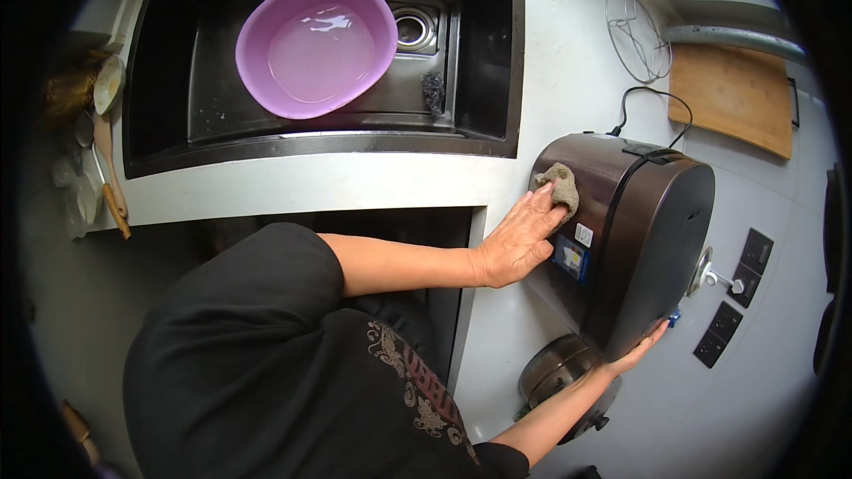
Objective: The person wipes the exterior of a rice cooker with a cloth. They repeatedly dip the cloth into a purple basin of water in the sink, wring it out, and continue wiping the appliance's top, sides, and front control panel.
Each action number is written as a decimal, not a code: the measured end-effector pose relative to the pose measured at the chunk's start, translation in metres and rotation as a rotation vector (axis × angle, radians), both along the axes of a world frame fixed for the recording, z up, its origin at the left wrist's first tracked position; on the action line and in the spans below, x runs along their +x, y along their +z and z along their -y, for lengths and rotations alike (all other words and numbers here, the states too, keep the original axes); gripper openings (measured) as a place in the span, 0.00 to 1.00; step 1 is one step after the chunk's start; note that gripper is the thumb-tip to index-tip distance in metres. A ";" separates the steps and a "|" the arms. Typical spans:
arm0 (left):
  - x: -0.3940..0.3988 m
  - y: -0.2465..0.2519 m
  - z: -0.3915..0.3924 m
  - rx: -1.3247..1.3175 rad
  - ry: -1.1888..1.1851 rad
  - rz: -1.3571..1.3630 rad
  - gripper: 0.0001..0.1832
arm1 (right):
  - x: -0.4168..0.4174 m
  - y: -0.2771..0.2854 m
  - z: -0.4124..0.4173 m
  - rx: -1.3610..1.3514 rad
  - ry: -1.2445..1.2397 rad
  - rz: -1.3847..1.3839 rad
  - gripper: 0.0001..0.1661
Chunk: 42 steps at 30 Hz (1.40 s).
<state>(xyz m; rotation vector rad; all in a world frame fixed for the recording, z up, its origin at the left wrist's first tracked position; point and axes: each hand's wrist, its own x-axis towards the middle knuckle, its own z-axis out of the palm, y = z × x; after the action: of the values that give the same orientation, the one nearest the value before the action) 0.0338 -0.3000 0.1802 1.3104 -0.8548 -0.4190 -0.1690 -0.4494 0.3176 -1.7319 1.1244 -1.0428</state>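
My left hand (522, 236) presses a crumpled greyish-beige cloth (560, 189) against the side of a dark brown rice cooker (599, 179). Two stickers, one white (584, 235) and one blue (571, 258), are on that side, just below my fingers in the picture. My right hand (632, 352) steadies the cooker's far lower end, its fingers along the edge of the dark lid (672, 239). A small blue item (675, 317) shows at those fingertips; what it is I cannot tell. A black power cord (649, 88) loops from the cooker's hinge side.
A black sink (160, 106) holds a purple basin (256, 73) of water and a dark scouring pad (432, 93). A lidded pot (556, 366) stands beside the cooker. A wire rack (616, 36), wooden board (732, 93) and wall sockets (757, 249) are beyond; utensils (110, 146) lie left.
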 end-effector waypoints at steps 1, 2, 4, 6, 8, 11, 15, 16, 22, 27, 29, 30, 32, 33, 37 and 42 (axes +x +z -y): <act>0.004 0.004 0.001 0.006 0.028 0.060 0.34 | 0.002 0.000 -0.002 0.004 -0.002 -0.001 0.28; 0.013 0.005 0.008 -0.034 0.047 0.061 0.33 | 0.002 0.000 -0.001 0.009 -0.006 -0.002 0.28; 0.040 0.011 0.029 -0.106 0.083 0.057 0.31 | -0.005 -0.001 0.003 0.004 0.007 0.003 0.28; 0.063 0.014 0.059 -0.111 0.055 0.005 0.26 | -0.005 0.000 0.003 0.020 0.012 0.030 0.28; 0.092 0.019 0.083 -0.080 -0.088 -0.038 0.24 | 0.001 0.001 0.000 0.057 0.005 0.082 0.28; 0.129 0.024 0.116 0.149 -0.389 -0.039 0.34 | 0.004 0.001 0.002 0.057 0.009 0.093 0.28; 0.144 0.020 0.146 0.207 -0.603 -0.393 0.35 | -0.002 -0.003 0.005 0.047 0.004 0.100 0.28; 0.143 0.016 0.151 0.189 -0.630 -0.452 0.37 | -0.007 -0.005 0.009 0.045 0.013 0.105 0.28; 0.136 0.018 0.129 0.336 -0.650 -0.447 0.35 | -0.007 -0.004 0.007 0.048 -0.041 0.114 0.28; 0.110 -0.010 0.093 0.088 -0.356 -0.295 0.30 | -0.003 -0.002 0.005 0.041 -0.019 0.103 0.27; 0.096 -0.020 0.080 0.058 -0.258 -0.287 0.30 | 0.000 -0.003 0.004 0.119 0.008 0.217 0.27; 0.089 -0.032 0.077 0.038 -0.255 -0.217 0.30 | 0.000 -0.002 0.003 0.107 0.007 0.196 0.27; 0.074 -0.036 0.062 0.085 -0.217 -0.245 0.33 | -0.001 -0.002 0.003 0.089 0.007 0.155 0.27; 0.067 -0.034 0.054 0.108 -0.197 -0.258 0.34 | -0.002 -0.003 0.004 0.103 0.005 0.169 0.27; 0.043 -0.023 0.031 0.238 -0.173 -0.342 0.38 | -0.013 -0.004 0.012 0.117 0.015 0.161 0.28; 0.004 -0.022 0.004 0.272 -0.184 -0.369 0.38 | -0.010 -0.004 0.010 0.081 -0.038 0.073 0.28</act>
<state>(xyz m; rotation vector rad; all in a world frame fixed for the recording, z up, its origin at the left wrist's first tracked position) 0.0374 -0.3041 0.1580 1.3490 -0.6213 -0.9182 -0.1791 -0.4592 0.3140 -1.6025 1.1413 -1.0607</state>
